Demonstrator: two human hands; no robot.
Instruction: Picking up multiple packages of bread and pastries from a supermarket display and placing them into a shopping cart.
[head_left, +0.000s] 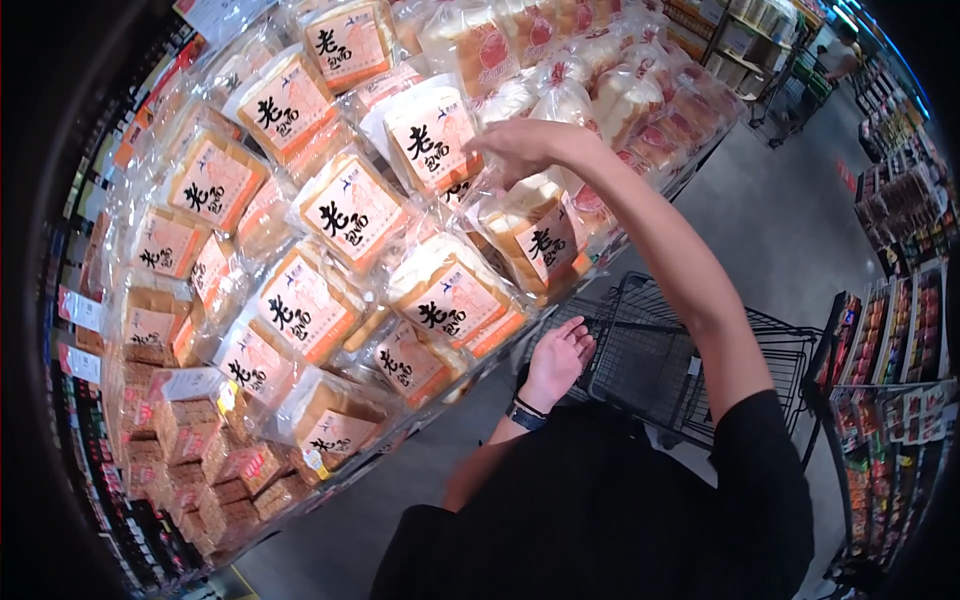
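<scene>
My right hand reaches over a heaped bread display, palm down with bent fingers. Its fingertips are at the right edge of a clear-wrapped sliced loaf with a pink and orange label. Whether they grip the wrapper cannot be made out. Just below that hand leans another wrapped loaf, tilted at the display's edge. My left hand, with a dark watch at the wrist, hangs palm up beside the display. Its fingers are loosely curled and hold nothing. Behind it stands a dark wire shopping cart.
More labelled loaves cover the display, with bagged white buns at the far end and brown packaged cakes at the near left. Stocked shelves line the right side. Farther down the aisle, a person stands by another cart.
</scene>
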